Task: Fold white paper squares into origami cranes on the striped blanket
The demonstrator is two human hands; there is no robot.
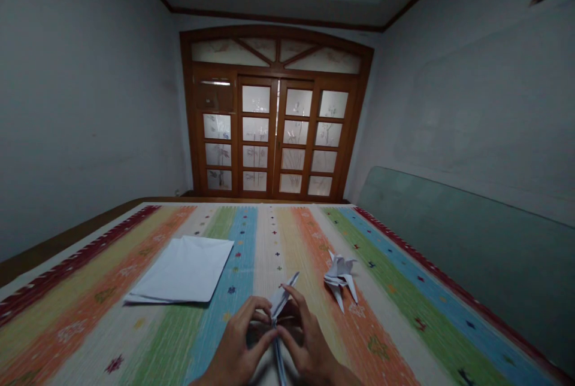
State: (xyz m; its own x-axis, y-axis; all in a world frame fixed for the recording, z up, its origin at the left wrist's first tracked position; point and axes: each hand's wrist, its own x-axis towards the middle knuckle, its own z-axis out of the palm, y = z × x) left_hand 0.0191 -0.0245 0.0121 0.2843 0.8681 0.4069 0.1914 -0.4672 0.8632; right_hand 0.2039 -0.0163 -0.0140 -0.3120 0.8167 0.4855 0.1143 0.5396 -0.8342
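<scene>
"Both occupied?"
"Left hand (242, 335) and right hand (309, 335) pinch narrow white folded paper (279, 301) over striped multicoloured tablecloth (395, 302); folds unclear."
"Nearby?"
"Flat white paper stack (186, 272) left; spiky white paper figure (340, 269) right."

Two bare hands (240, 335), slim fingers (300, 300)

Room past held paper (279, 301) btwn obst.: sheets (186, 271) L, origami (340, 271) R.

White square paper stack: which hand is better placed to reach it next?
Left hand, likely: the stack lies on its side, and the right hand is farther. Both hold the folded white paper, so the right should support it alone.
</scene>
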